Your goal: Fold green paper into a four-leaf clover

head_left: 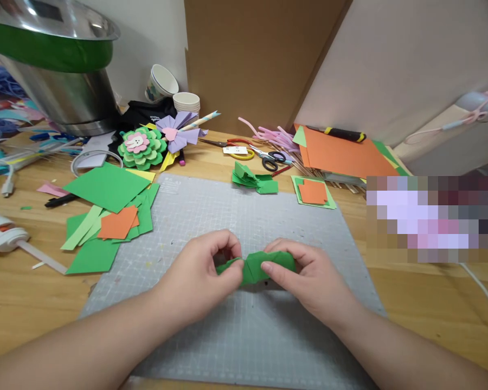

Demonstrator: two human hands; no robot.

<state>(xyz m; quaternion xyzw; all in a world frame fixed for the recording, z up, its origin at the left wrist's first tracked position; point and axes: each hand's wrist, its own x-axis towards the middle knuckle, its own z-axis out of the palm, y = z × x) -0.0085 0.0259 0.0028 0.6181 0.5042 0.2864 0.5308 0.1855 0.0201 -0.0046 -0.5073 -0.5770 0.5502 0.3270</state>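
Far left of bench [20, 303]: white glue gun [2, 234], then loose green and orange paper scraps [109, 216]. Behind them, a layered paper flower [140, 145]. Centre: grey cutting mat [211, 216]. Left hand [199, 276] over mat, thumb & fingertips pinched shut on left end of folded green paper piece [254, 266]. Piece sits just above mat, approx. centre (held between both hands). Right hand [309, 276] grip clamped on piece's right end, fingers over top, thumb below. Behind hands: second folded green piece [254, 180] at mat's far edge. Scissors [264, 157] beyond. Right rear: orange sheets [337, 154], small orange-on-green card [314, 192].
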